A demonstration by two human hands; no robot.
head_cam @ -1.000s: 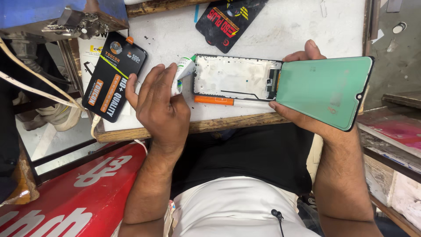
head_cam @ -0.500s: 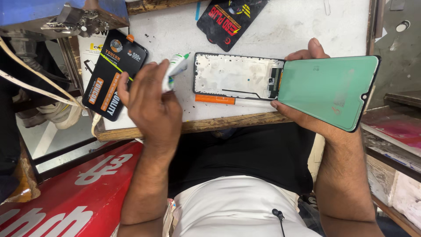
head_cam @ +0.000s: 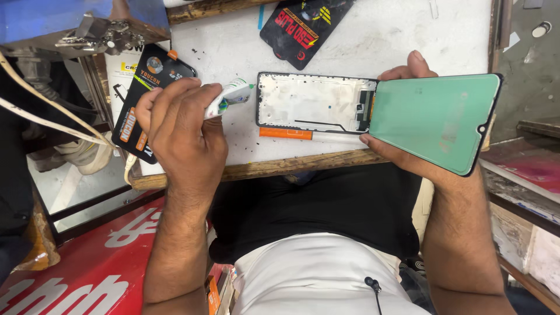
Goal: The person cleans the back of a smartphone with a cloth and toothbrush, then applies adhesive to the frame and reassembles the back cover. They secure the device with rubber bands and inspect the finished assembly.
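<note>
My left hand [head_cam: 181,131] had drawn back, fist pinching the glue tube [head_cam: 228,99]; my right hand [head_cam: 402,116] gripped the green-filmed screen [head_cam: 434,119] beside the phone frame [head_cam: 315,104]. Gluing came next, needing a steady bead.

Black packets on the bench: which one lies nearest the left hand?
The packet with orange stripes, just beyond the left hand; the red-lettered packet lies at the far edge.

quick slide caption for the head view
Left hand grips a small glue tube beside an empty phone frame on the white bench, while the right hand holds a green-filmed phone screen.
</note>
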